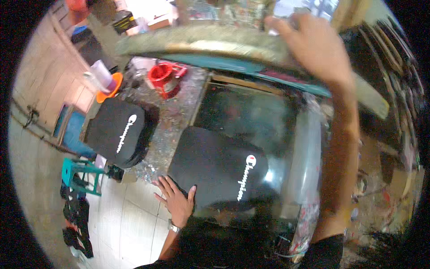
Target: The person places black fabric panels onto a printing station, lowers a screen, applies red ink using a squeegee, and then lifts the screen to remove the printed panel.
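Observation:
A flat black fabric piece with rounded corners and white script lettering lies on the dark glass tabletop before me. My left hand, fingers spread, is at its near left edge, with the thumb by the cloth; it holds nothing. My right hand is raised at the far right, over a long pale padded bar above the table's far side. Blur hides what its fingers do, though a small whitish spot shows by the fingertips. To the left sits a stack of similar black printed pieces.
A red plastic jug stands on the paint-stained table surface, behind the stack. Farther left are a translucent cup and an orange item. A teal stool stands on the floor. Thin boards lean at the right.

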